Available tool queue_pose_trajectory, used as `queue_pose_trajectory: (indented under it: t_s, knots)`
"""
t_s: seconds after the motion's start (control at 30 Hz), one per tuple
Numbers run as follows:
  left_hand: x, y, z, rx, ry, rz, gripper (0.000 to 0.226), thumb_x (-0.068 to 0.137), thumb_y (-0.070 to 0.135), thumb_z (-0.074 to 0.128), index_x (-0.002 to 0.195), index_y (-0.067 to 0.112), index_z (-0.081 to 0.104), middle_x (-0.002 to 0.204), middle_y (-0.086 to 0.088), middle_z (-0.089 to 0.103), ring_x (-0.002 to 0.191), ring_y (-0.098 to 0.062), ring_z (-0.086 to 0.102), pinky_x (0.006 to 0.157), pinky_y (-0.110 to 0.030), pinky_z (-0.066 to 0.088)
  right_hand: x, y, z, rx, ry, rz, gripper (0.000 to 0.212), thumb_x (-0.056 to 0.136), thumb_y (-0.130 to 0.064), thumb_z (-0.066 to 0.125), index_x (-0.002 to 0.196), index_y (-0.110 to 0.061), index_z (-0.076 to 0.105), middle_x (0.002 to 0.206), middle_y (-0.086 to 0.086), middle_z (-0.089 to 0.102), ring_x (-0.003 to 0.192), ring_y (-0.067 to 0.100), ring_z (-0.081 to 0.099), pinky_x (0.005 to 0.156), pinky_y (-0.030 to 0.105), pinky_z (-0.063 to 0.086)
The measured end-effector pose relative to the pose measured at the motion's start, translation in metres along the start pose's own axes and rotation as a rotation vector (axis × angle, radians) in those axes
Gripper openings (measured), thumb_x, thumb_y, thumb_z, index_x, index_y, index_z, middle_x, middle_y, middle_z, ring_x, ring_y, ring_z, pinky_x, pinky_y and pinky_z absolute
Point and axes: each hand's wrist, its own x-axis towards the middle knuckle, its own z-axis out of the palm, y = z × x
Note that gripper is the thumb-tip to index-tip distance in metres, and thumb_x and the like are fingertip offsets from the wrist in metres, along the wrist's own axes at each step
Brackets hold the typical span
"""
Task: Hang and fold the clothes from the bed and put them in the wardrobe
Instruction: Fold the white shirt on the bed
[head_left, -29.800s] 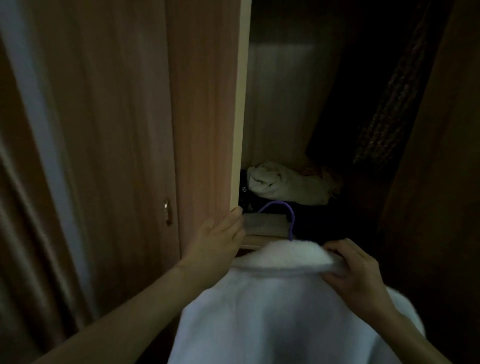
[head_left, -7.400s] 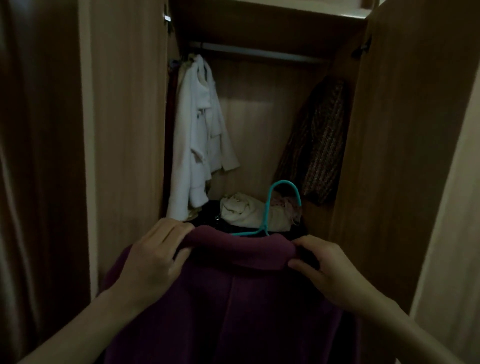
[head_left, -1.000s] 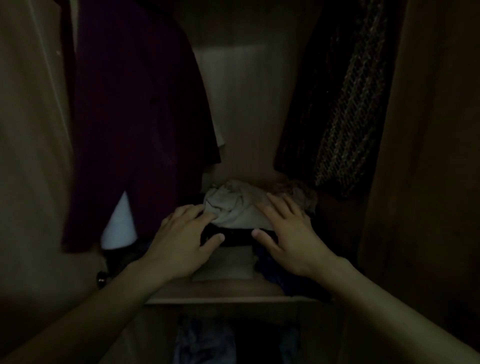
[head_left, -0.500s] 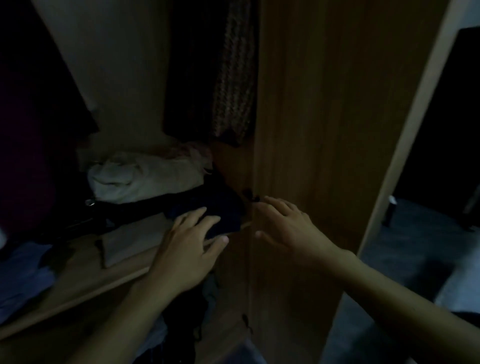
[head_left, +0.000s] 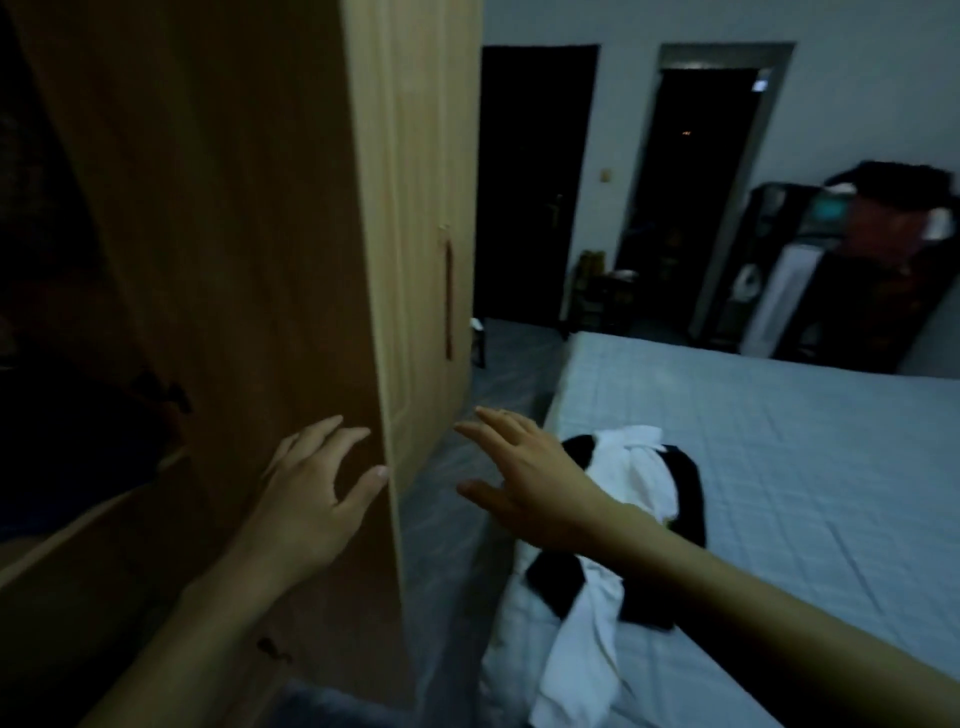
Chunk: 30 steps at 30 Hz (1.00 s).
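Observation:
A pile of white and black clothes (head_left: 618, 551) lies on the near left part of the bed (head_left: 779, 467), which has a pale blue sheet. The open wardrobe door (head_left: 291, 249) stands edge-on at the left centre. My left hand (head_left: 306, 499) hovers with spread fingers in front of the door's inner face, holding nothing. On the other side of the door's edge my right hand (head_left: 519, 473) reaches forward, fingers straight and empty, above the floor and just left of the clothes. The wardrobe interior at far left is dark.
A grey floor strip (head_left: 457, 499) runs between the wardrobe and the bed. Two dark doorways (head_left: 535, 182) open in the far wall. A dark cluttered stand (head_left: 852, 270) sits at the far right behind the bed.
My view has swung right from the wardrobe shelf to the bed. Both hands left the folded clothes on the shelf and now hang empty on either side of the door's edge.

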Motion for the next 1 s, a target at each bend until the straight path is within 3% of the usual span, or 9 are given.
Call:
queue_pose_trajectory:
  t_s: [0.13, 0.23, 0.33, 0.43, 0.53, 0.6, 0.7, 1.0]
  knots:
    - [0.013, 0.06, 0.058, -0.026, -0.094, 0.087, 0.084, 0.074, 0.076, 0.031, 0.134, 0.023, 0.058, 0.148, -0.007, 0.046, 0.135, -0.026, 0.041, 0.111, -0.034, 0.029, -0.049, 0.072, -0.013, 0.043, 0.022, 0.158, 0.076, 0.084, -0.069, 0.03, 0.15, -0.03, 0.028, 0.159, 0.006, 0.026, 0.145, 0.028, 0.025, 0.116, 0.047, 0.027]
    - [0.021, 0.112, 0.097, -0.022, -0.136, 0.14, 0.087, 0.072, 0.078, 0.027, 0.134, 0.025, 0.057, 0.149, -0.005, 0.046, 0.137, -0.023, 0.04, 0.113, -0.03, 0.027, -0.084, 0.13, -0.029, 0.097, 0.092, 0.23, 0.067, 0.093, -0.057, 0.046, 0.151, -0.027, 0.03, 0.159, 0.006, 0.025, 0.146, 0.024, 0.024, 0.117, 0.042, 0.025]
    - [0.032, 0.172, 0.128, -0.025, -0.165, 0.185, 0.088, 0.073, 0.077, 0.026, 0.135, 0.022, 0.056, 0.148, -0.005, 0.046, 0.137, -0.022, 0.039, 0.11, -0.023, 0.022, -0.124, 0.191, -0.044, 0.121, 0.121, 0.289, 0.067, 0.093, -0.056, 0.048, 0.15, -0.026, 0.031, 0.159, 0.004, 0.026, 0.147, 0.021, 0.021, 0.116, 0.037, 0.021]
    - [0.043, 0.223, 0.16, 0.017, -0.202, 0.23, 0.086, 0.075, 0.076, 0.027, 0.136, 0.023, 0.055, 0.148, -0.004, 0.047, 0.136, -0.021, 0.041, 0.114, -0.033, 0.03, -0.163, 0.249, -0.053, 0.141, 0.142, 0.357, 0.077, 0.084, -0.066, 0.035, 0.149, -0.026, 0.034, 0.157, 0.005, 0.031, 0.145, 0.023, 0.025, 0.117, 0.041, 0.025]
    - [0.048, 0.259, 0.19, 0.032, -0.219, 0.233, 0.083, 0.074, 0.076, 0.029, 0.135, 0.025, 0.056, 0.148, -0.003, 0.047, 0.136, -0.021, 0.042, 0.113, -0.039, 0.034, -0.195, 0.296, -0.062, 0.186, 0.175, 0.404, 0.07, 0.087, -0.057, 0.047, 0.147, -0.023, 0.038, 0.154, 0.005, 0.036, 0.143, 0.023, 0.03, 0.116, 0.041, 0.028]
    - [0.048, 0.277, 0.205, 0.04, -0.247, 0.238, 0.083, 0.073, 0.076, 0.029, 0.134, 0.025, 0.056, 0.148, -0.002, 0.046, 0.135, -0.02, 0.041, 0.112, -0.037, 0.034, -0.211, 0.32, -0.064, 0.209, 0.168, 0.438, 0.066, 0.089, -0.049, 0.055, 0.148, -0.026, 0.037, 0.155, 0.005, 0.034, 0.143, 0.024, 0.029, 0.115, 0.04, 0.027]
    - [0.052, 0.291, 0.223, 0.076, -0.291, 0.251, 0.087, 0.07, 0.077, 0.028, 0.134, 0.025, 0.055, 0.148, -0.001, 0.045, 0.136, -0.02, 0.041, 0.11, -0.033, 0.035, -0.224, 0.348, -0.057, 0.221, 0.156, 0.482, 0.071, 0.085, -0.059, 0.048, 0.148, -0.028, 0.036, 0.156, 0.003, 0.033, 0.145, 0.021, 0.026, 0.115, 0.045, 0.029]
    - [0.125, 0.289, 0.287, 0.063, -0.358, 0.281, 0.083, 0.072, 0.073, 0.032, 0.132, 0.022, 0.057, 0.141, 0.002, 0.051, 0.131, -0.021, 0.045, 0.105, -0.043, 0.041, -0.198, 0.403, -0.026, 0.195, 0.128, 0.512, 0.063, 0.093, -0.044, 0.059, 0.148, -0.026, 0.035, 0.157, 0.003, 0.031, 0.145, 0.019, 0.025, 0.118, 0.038, 0.025]
